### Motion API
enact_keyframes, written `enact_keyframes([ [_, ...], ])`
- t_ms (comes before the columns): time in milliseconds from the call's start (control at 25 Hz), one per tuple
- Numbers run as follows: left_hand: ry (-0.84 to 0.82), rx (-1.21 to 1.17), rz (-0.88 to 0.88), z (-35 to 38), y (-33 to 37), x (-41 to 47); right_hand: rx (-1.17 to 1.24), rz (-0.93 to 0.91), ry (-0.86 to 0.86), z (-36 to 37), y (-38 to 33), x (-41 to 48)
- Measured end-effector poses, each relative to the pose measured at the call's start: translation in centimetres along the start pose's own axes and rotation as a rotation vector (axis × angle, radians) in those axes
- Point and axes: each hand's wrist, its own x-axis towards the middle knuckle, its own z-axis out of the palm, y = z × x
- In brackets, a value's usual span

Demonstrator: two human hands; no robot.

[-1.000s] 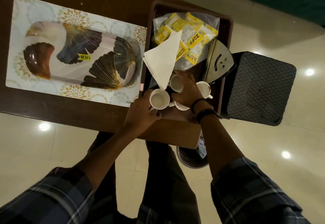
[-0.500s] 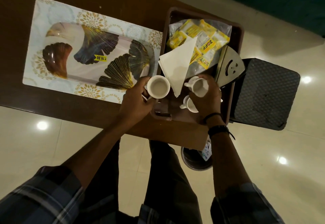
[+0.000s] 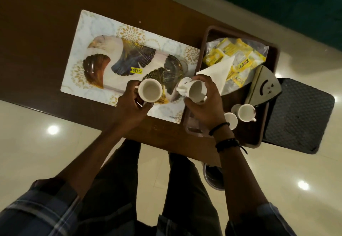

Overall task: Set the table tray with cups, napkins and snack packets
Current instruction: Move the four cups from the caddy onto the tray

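Mat [image 3: 88, 31] on table [image 3: 46, 13], left tray [image 3: 120, 59] on mat. Right tray [image 3: 203, 54] just beside the mat, holding packets [image 3: 240, 50] at back, napkin [image 3: 218, 70] on them, two cups [image 3: 246, 112] at front. Stool [image 3: 299, 117] right of table.

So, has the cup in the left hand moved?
Yes. The cup in the left hand went leftward, off the brown tray and over the patterned tray.

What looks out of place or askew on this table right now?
The decorated tray carries a yellow price sticker. In the brown tray, the metal smiley-face holder sits tilted over the right rim. Nothing looks spilled or broken.
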Motion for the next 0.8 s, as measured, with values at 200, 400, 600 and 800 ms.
enact_keyframes([
  [200,0.084,0.052,-0.070,-3.8,-3.7,1.6,-0.083,0.002,-0.168,6.9,-1.5,2.9],
  [400,0.083,0.062,-0.105,-4.9,-6.8,4.2,-0.205,0.099,-0.349,11.7,-1.6,4.2],
  [600,0.016,0.076,-0.118,-3.9,-8.7,6.3,-0.282,0.078,-0.415,14.7,-1.4,4.8],
  [800,0.011,0.100,-0.087,-3.2,-9.1,6.9,-0.304,0.102,-0.411,15.8,-1.5,5.8],
])
